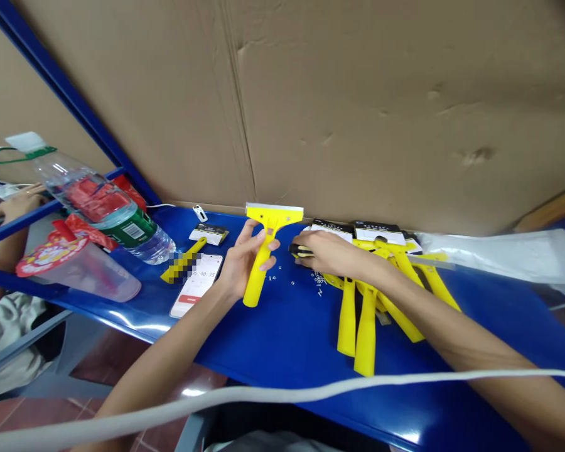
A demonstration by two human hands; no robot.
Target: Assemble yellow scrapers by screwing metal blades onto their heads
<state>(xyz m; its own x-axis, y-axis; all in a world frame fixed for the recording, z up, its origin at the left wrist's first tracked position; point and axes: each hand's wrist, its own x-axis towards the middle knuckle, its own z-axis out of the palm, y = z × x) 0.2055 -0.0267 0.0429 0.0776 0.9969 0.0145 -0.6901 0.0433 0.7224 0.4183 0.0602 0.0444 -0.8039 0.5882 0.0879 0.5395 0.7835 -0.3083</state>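
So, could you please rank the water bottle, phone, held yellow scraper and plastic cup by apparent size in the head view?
1. Water bottle
2. Plastic cup
3. Held yellow scraper and phone: too close in area to rank, though the scraper spans more length.

The scraper in the left fingers is bright yellow with a pale edge strip. The object at the right fingers is black and yellow. Right of those fingers, other scrapers are yellow, the cards black and white. Left of the left fingers, a clear bottle has a green label. The tabletop below the fingers is solid blue.
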